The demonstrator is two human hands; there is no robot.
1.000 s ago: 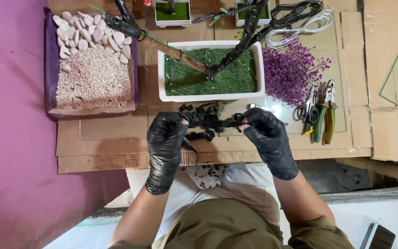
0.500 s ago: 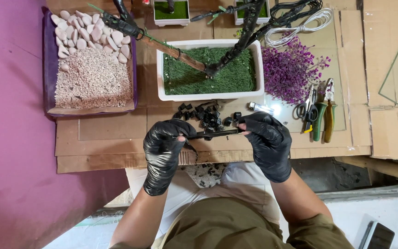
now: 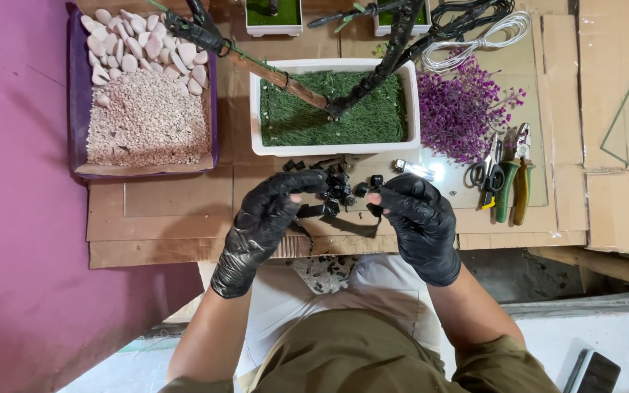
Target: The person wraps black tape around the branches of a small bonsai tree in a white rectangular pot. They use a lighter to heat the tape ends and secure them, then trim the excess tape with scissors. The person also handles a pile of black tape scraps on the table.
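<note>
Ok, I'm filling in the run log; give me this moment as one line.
left hand: gloved, pinching black strip | right hand: gloved, holding its other end | behind: white planter, purple tray

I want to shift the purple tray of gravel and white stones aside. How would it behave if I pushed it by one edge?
The purple tray looks heavy for its size, heaped with fine gravel, so it would probably drag rather than glide on the cardboard. Its wall seems thin and may flex. The white stones lie loose and could shift or spill if it jolts.
</note>
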